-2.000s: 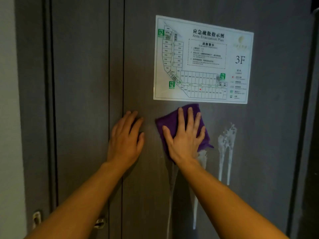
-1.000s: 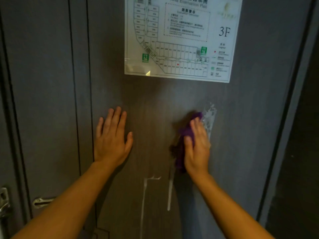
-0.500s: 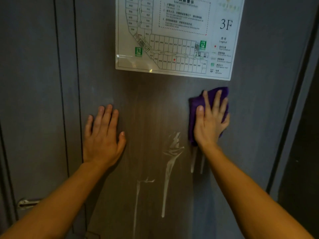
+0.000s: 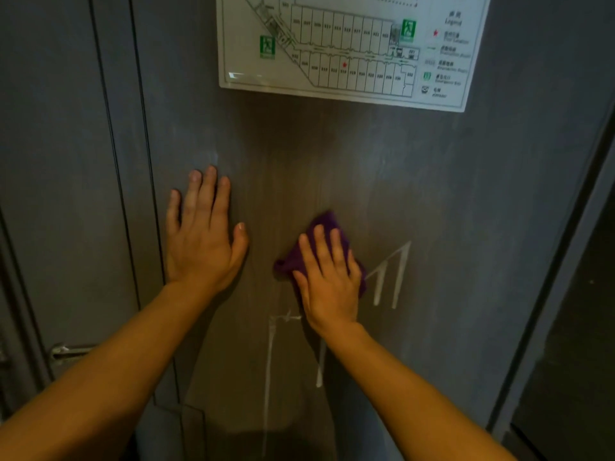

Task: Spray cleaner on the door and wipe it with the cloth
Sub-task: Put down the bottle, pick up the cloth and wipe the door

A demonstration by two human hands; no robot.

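The crumpled purple cloth (image 4: 324, 227) is pinned flat under the spread right hand (image 4: 327, 281) mid-door on the dark grey wood-grain door (image 4: 466, 194), beside white foam streaks (image 4: 392, 274), while the door's probably steadied by the open, empty left hand (image 4: 203, 241).

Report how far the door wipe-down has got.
Done: cleaner is already on the door, and the area under the evacuation plan shows no foam. In hand: the right hand presses the purple cloth flat; the left hand braces bare. Left: white streaks beside and below the cloth.
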